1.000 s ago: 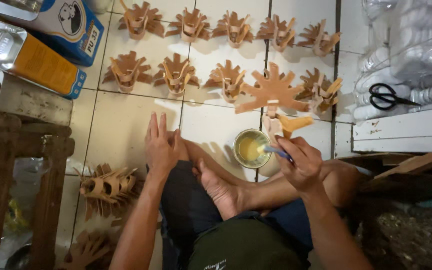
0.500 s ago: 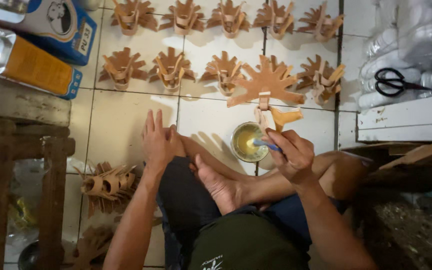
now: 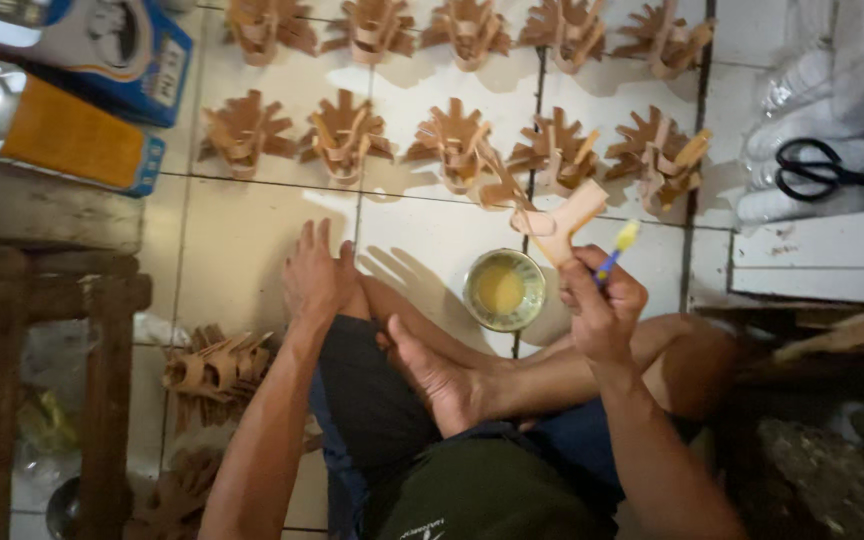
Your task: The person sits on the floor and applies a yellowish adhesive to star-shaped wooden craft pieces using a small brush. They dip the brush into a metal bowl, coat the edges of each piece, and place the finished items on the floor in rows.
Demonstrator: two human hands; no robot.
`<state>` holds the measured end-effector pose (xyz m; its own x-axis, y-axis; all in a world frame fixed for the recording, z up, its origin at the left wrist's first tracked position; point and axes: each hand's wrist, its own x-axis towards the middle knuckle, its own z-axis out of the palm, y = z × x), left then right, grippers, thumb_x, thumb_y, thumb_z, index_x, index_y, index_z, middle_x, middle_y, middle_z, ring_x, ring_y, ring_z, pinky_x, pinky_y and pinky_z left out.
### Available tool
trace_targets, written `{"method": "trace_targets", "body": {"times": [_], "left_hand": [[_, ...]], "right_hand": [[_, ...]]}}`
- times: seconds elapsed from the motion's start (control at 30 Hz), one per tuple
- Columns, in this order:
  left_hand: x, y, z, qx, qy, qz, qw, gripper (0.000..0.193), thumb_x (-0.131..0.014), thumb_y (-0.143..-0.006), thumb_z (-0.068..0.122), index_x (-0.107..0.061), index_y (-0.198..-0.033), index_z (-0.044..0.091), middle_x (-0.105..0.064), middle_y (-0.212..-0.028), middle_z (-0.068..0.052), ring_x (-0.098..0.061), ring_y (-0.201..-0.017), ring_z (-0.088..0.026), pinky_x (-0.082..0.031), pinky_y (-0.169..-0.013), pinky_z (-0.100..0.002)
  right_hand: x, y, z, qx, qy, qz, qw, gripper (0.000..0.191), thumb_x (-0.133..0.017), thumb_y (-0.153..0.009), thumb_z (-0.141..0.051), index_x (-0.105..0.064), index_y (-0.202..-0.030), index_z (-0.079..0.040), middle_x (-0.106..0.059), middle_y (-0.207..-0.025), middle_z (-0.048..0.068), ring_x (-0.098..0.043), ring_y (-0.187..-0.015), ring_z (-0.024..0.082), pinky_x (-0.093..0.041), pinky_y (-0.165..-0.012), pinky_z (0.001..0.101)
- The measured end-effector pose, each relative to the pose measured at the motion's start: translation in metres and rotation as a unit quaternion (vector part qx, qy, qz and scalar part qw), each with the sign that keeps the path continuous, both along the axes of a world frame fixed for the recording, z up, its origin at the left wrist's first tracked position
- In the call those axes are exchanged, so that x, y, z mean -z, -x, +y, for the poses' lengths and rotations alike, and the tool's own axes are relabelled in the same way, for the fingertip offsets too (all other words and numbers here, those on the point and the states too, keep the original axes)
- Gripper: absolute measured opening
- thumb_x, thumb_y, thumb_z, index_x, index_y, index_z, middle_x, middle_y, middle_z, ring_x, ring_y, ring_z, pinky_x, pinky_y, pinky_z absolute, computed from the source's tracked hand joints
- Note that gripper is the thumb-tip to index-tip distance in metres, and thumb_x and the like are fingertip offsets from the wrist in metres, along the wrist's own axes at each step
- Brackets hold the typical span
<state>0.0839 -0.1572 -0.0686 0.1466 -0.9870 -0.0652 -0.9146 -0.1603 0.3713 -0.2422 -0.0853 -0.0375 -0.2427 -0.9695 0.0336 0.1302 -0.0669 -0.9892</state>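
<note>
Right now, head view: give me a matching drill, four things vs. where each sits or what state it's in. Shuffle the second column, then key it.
Things:
1. bowl
2. scissors
3. brush
4. left hand

Places or states:
A. held in the right hand, yellow tip up
B. resting flat on the knee, holding nothing
C. on the tiled floor in front of the crossed legs, yellowish liquid inside
D. lying on clear plastic bags at the right

Pairs: 1-C, 2-D, 3-A, 4-B
</note>
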Motion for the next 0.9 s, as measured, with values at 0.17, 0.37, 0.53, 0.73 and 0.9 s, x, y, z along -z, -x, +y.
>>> {"method": "trace_targets", "body": {"times": [0.17,0.37,0.53,0.73,0.9], "left_hand": [[0.004,-0.003,-0.008,0.011,0.037,-0.023,0.999,0.055,-0.066,-0.093,0.037,-0.058,-0.139,0.008,-0.055,-0.144,-0.019,-0.056,-0.125,-0.039,-0.046,-0.101,-0.053],[0.007,0.000,-0.009,0.004,0.002,0.006,1.000,0.053,-0.065,-0.094,0.036,-0.059,-0.139,0.008,-0.057,-0.145,-0.018,-0.058,-0.123,-0.040,-0.048,-0.100,-0.052],[0.015,-0.005,-0.009,-0.008,0.010,-0.011,1.000,0.050,-0.068,-0.094,0.037,-0.061,-0.136,0.010,-0.059,-0.142,-0.019,-0.062,-0.116,-0.042,-0.051,-0.095,-0.052],[0.015,-0.001,-0.013,-0.002,0.002,0.001,1.000,0.048,-0.069,-0.092,0.037,-0.063,-0.132,0.011,-0.063,-0.137,-0.017,-0.066,-0.110,-0.041,-0.053,-0.093,-0.050],[0.011,-0.003,-0.010,0.003,-0.010,-0.022,1.000,0.048,-0.071,-0.090,0.035,-0.064,-0.129,0.008,-0.067,-0.127,-0.018,-0.067,-0.107,-0.042,-0.054,-0.087,-0.051]], "right_hand": [[0.009,-0.017,-0.007,0.009,-0.043,0.225,0.973,0.007,-0.072,-0.096,-0.005,-0.073,-0.098,0.002,-0.058,-0.075,0.002,-0.047,-0.065,0.007,-0.038,-0.057,0.0246],[0.016,-0.039,-0.010,-0.066,0.124,0.350,0.926,0.025,-0.074,-0.087,-0.003,-0.070,-0.111,0.004,-0.064,-0.087,0.015,-0.060,-0.072,0.021,-0.049,-0.065,0.0319],[0.021,-0.042,-0.011,-0.077,0.087,0.333,0.936,0.015,-0.075,-0.089,-0.002,-0.071,-0.102,0.002,-0.065,-0.082,0.013,-0.062,-0.069,0.025,-0.050,-0.064,0.0346],[0.039,0.000,-0.017,-0.059,0.085,0.367,0.924,0.008,-0.074,-0.091,-0.002,-0.068,-0.094,0.002,-0.064,-0.084,0.014,-0.062,-0.074,0.023,-0.050,-0.068,0.0329],[0.046,0.036,-0.022,0.004,-0.009,0.299,0.954,0.010,-0.070,-0.101,-0.008,-0.070,-0.099,0.002,-0.064,-0.085,0.010,-0.056,-0.076,0.012,-0.048,-0.068,0.0286]]}}
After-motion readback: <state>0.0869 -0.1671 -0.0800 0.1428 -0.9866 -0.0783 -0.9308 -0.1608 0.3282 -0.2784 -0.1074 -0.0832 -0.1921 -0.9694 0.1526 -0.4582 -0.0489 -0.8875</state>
